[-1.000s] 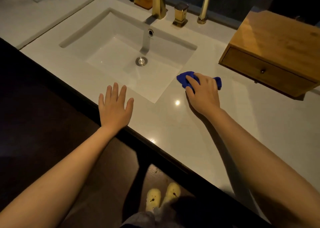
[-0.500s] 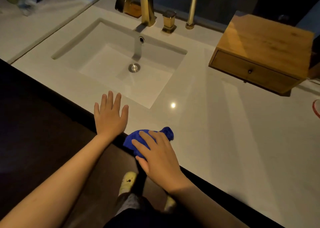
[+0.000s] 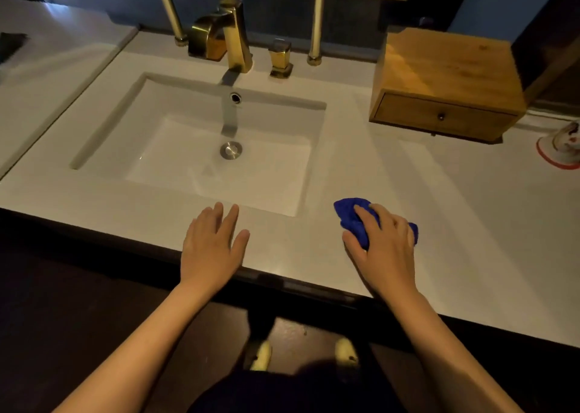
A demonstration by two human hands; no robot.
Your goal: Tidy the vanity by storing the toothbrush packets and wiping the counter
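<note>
My right hand [image 3: 384,249] presses a crumpled blue cloth [image 3: 353,216] onto the white counter [image 3: 455,224], just right of the sink's front corner. Part of the cloth is hidden under my palm. My left hand [image 3: 212,246] lies flat, fingers apart, on the counter's front strip below the sink [image 3: 219,149], holding nothing. A wooden drawer box [image 3: 445,83] stands at the back right with its drawer shut. No toothbrush packets are visible.
A gold faucet [image 3: 232,36] and a gold handle [image 3: 280,58] stand behind the sink, with two gold mirror posts beside them. A white object with a red rim [image 3: 561,149] sits at the far right edge. The counter's dark front edge [image 3: 282,282] runs under my wrists.
My right hand slid the blue cloth from beside the sink to the front edge near my left hand, then right again to the sink's front corner. The left hand stayed flat.
</note>
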